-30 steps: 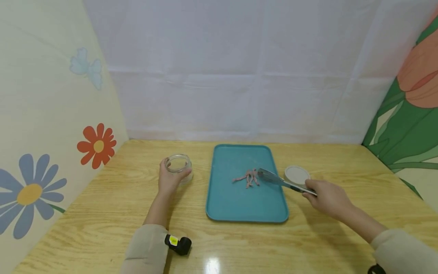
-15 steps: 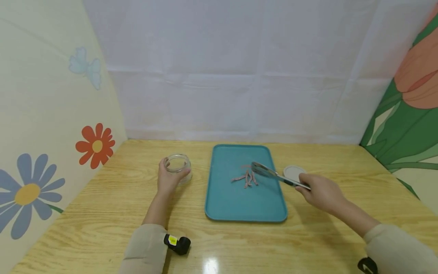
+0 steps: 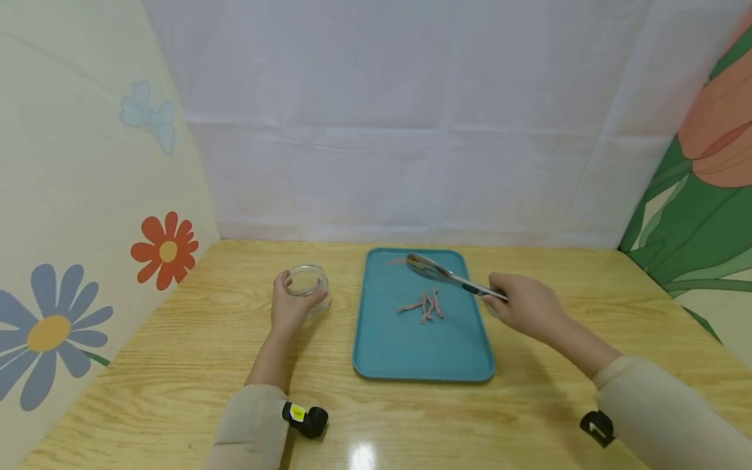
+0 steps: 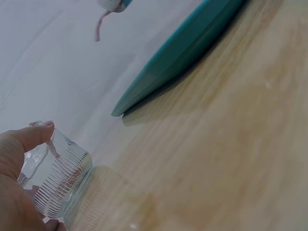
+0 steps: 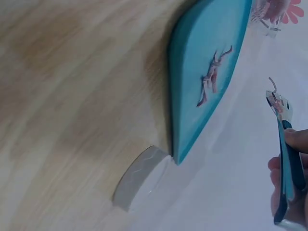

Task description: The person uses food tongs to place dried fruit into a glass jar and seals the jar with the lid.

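Across the whole back, a white sheet [image 3: 399, 150] creased by faint straight folds. In front, a yellowish wood-grain table [image 3: 429, 418], glossy, with a bright spot of reflected light at the near edge. To the left, a cream wall [image 3: 64, 196] bearing a blue flower [image 3: 49, 333], a red flower [image 3: 167, 251] and a pale blue butterfly [image 3: 149, 116]; to the right, another wall [image 3: 731, 307] with a coral tulip [image 3: 722, 130] and broad green leaves [image 3: 690, 222]. Flat on the table between the hands, a blue tray [image 3: 393, 356] with a raised rim. Beige sleeves [image 3: 252, 424] on both arms, each with a black camera [image 3: 307, 420]. Right hand [image 3: 525, 307] closed around metal tongs [image 3: 467, 284], slanting over the tray's far half. Left hand [image 3: 290, 303] wrapped around a clear ribbed glass jar [image 4: 65, 178], standing on the table left of the tray; reddish patches through the glass, nature unclear. White lid [image 5: 142, 180] on the table, just beside the tray's right side. Pinkish meat strips [image 3: 427, 308] in a loose bunch mid-tray. Smallest, a single strip [image 4: 99, 26] pinched in the tongs' tips, dangling clear of the tray.
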`<act>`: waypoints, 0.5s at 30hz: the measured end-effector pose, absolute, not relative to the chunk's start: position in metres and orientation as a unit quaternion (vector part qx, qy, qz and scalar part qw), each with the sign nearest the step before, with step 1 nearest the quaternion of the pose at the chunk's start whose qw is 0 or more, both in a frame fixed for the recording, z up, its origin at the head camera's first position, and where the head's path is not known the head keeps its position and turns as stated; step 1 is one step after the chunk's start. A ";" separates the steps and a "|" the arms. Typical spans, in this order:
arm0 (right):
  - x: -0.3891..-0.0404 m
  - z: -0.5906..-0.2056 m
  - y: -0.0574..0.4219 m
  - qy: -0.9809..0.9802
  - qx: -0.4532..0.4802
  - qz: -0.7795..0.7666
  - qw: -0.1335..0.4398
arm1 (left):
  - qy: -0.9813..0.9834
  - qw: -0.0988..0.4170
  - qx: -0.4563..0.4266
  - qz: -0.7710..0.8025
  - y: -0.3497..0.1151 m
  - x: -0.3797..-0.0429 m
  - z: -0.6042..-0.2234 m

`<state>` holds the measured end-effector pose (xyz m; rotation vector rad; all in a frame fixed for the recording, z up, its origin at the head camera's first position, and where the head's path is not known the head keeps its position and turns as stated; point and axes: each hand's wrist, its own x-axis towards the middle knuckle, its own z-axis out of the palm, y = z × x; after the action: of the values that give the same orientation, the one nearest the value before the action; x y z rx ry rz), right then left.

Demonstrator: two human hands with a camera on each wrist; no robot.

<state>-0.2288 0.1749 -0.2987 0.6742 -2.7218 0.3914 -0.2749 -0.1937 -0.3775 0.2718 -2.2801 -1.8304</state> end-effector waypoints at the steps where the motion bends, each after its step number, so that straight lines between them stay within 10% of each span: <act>1: -0.230 -0.298 0.172 -0.949 0.238 0.135 0.159 | -0.772 0.103 0.091 -0.620 -0.194 -0.275 -0.377; 15: -0.244 -0.280 0.133 -0.950 0.241 0.135 0.146 | -0.772 0.103 0.098 -0.620 -0.193 -0.274 -0.376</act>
<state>-0.2439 0.1325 -0.2799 0.6949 -2.7347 0.3878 -0.2738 -0.1925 -0.3761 0.2906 -2.2770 -1.8279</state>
